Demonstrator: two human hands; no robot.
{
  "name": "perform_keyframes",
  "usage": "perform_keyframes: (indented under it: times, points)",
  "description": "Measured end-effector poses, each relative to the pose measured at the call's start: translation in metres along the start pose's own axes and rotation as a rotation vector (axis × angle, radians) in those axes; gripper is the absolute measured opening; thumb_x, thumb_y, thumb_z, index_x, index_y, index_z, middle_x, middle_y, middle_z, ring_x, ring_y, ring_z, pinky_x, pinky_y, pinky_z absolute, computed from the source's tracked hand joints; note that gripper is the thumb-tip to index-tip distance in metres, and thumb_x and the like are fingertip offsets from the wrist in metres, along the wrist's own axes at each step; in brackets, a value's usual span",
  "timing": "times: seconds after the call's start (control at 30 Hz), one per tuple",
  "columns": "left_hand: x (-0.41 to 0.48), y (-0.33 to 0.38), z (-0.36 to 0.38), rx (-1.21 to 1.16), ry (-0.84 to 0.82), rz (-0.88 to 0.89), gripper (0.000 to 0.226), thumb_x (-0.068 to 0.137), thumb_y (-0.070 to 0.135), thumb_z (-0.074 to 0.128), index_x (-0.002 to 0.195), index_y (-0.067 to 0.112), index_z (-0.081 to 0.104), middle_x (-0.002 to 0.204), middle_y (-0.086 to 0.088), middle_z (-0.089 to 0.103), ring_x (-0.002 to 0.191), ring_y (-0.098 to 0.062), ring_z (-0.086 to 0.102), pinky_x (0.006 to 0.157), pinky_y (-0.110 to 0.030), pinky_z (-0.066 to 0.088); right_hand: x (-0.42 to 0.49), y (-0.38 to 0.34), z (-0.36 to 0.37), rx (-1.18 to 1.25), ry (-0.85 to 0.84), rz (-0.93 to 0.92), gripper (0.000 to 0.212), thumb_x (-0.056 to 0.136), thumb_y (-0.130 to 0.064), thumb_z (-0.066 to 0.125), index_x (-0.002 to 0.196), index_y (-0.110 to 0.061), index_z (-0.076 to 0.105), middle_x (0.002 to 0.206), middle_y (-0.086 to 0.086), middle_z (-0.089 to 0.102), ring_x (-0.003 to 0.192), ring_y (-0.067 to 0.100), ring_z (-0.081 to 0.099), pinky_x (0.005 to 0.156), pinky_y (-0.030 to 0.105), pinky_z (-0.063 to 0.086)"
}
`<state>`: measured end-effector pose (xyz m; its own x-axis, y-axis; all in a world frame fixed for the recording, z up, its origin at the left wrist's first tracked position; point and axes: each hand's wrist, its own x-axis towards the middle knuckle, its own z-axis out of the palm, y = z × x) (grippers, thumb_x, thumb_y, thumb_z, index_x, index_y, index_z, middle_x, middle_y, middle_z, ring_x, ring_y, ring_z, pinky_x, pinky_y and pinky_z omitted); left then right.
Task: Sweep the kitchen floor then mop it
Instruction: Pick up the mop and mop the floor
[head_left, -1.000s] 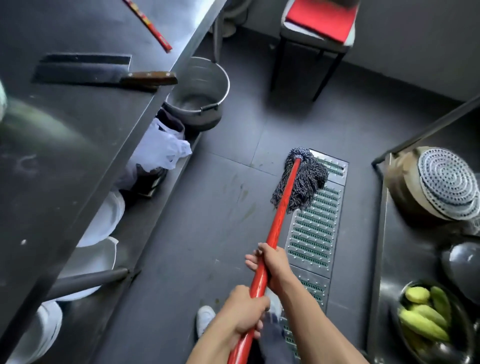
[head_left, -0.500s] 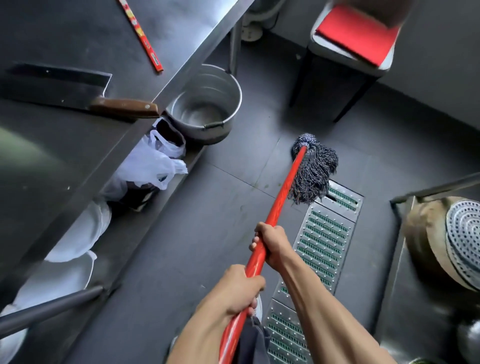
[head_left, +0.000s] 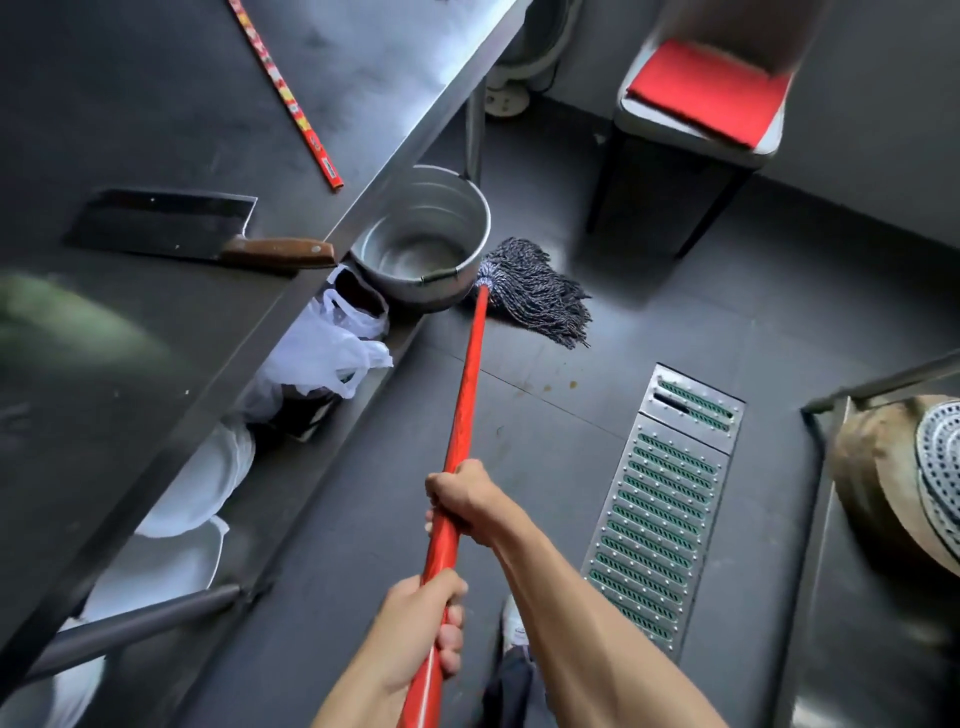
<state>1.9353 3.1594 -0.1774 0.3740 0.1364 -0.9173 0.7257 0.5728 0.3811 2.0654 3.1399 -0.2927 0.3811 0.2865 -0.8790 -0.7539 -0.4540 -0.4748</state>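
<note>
We grip the mop (head_left: 470, 395) handle, left hand (head_left: 422, 623) and right hand (head_left: 467, 501) both closed; strands touch the pot (head_left: 426, 234).

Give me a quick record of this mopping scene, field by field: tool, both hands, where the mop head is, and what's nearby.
tool: mop with red handle
left hand: grips the handle, nearer the body
right hand: grips the handle, further up
mop head: on the dark floor, beside the metal pot
nearby: floor drain grate, cleaver on the counter
</note>
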Motion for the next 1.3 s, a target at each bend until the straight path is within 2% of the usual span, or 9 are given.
perform_keyframes:
  times: [0.17,0.23,0.3,0.4,0.5,0.67,0.83,1.03,1.3]
  points:
    - [-0.029,-0.05,-0.039,0.011,0.012,-0.051,0.015,0.092,0.005,0.053,0.082,0.012,0.044,0.052,-0.001,0.039,0.034,-0.009,0.03,0.036,-0.015,0.027,-0.03,0.059,0.043,0.007,0.047,-0.018,0.045,0.077,-0.003,0.051,0.121,-0.002,0.045,0.075,0.016,0.051,0.036,0.02,0.059,0.04,0.029,0.05]
    - [-0.034,-0.071,-0.059,0.077,0.013,-0.06,0.013,0.092,0.007,0.053,0.084,0.013,0.044,0.052,-0.001,0.039,0.035,-0.009,0.03,0.037,-0.015,0.028,-0.047,0.083,0.063,0.158,0.049,0.003,0.033,0.078,-0.001,0.052,0.111,-0.001,0.048,0.071,0.015,0.051,0.037,0.02,0.056,0.042,0.029,0.05]
    - [-0.04,-0.089,-0.08,0.164,-0.016,-0.068,0.008,0.092,0.009,0.053,0.089,0.013,0.047,0.053,0.0,0.039,0.037,-0.009,0.032,0.038,-0.016,0.03,-0.065,0.103,0.082,0.371,0.043,0.043,0.01,0.083,0.004,0.05,0.091,-0.002,0.048,0.066,0.014,0.051,0.039,0.019,0.054,0.041,0.026,0.05]
    - [-0.044,-0.105,-0.099,0.251,-0.094,-0.095,0.008,0.092,0.005,0.056,0.097,0.01,0.051,0.053,0.0,0.039,0.038,-0.009,0.034,0.038,-0.017,0.032,-0.081,0.123,0.093,0.532,0.083,0.052,0.018,0.086,0.006,0.049,0.075,-0.008,0.046,0.054,0.005,0.044,0.036,0.012,0.044,0.036,0.017,0.037]
    - [-0.046,-0.126,-0.098,0.281,-0.163,-0.163,0.013,0.088,-0.002,0.052,0.089,0.011,0.047,0.054,0.0,0.039,0.039,-0.009,0.035,0.038,-0.019,0.034,-0.091,0.145,0.086,0.571,0.139,0.056,0.021,0.086,0.004,0.051,0.072,-0.01,0.045,0.054,0.004,0.04,0.033,0.01,0.038,0.034,0.015,0.032]
    - [-0.064,-0.156,-0.075,0.268,-0.27,-0.249,0.021,0.087,-0.006,0.045,0.079,0.013,0.043,0.055,0.001,0.037,0.04,-0.006,0.033,0.038,-0.018,0.033,-0.114,0.182,0.058,0.599,0.233,0.075,0.017,0.084,0.005,0.053,0.075,-0.007,0.048,0.053,0.005,0.04,0.033,0.011,0.037,0.033,0.016,0.032]
    - [-0.073,-0.166,-0.046,0.34,-0.325,-0.283,0.022,0.087,-0.005,0.043,0.076,0.015,0.042,0.054,0.002,0.036,0.04,-0.005,0.033,0.037,-0.017,0.034,-0.124,0.203,0.022,0.717,0.322,0.041,0.015,0.083,0.007,0.053,0.081,-0.007,0.048,0.047,0.003,0.04,0.029,0.009,0.038,0.031,0.015,0.031]
    - [-0.085,-0.194,-0.01,0.47,-0.355,-0.35,0.02,0.086,-0.005,0.043,0.079,0.013,0.045,0.052,0.003,0.038,0.039,-0.005,0.036,0.038,-0.017,0.035,-0.149,0.24,-0.019,0.847,0.372,0.075,0.019,0.084,0.007,0.052,0.073,-0.008,0.048,0.042,0.0,0.04,0.027,0.007,0.036,0.029,0.014,0.03]
    - [-0.102,-0.227,-0.048,0.708,-0.324,-0.292,0.013,0.078,0.002,0.046,0.077,0.014,0.05,0.05,-0.002,0.044,0.039,-0.011,0.041,0.041,-0.021,0.038,-0.179,0.287,0.018,0.947,0.466,0.114,0.023,0.083,0.008,0.052,0.067,-0.009,0.048,0.042,-0.001,0.041,0.027,0.008,0.035,0.029,0.015,0.029]
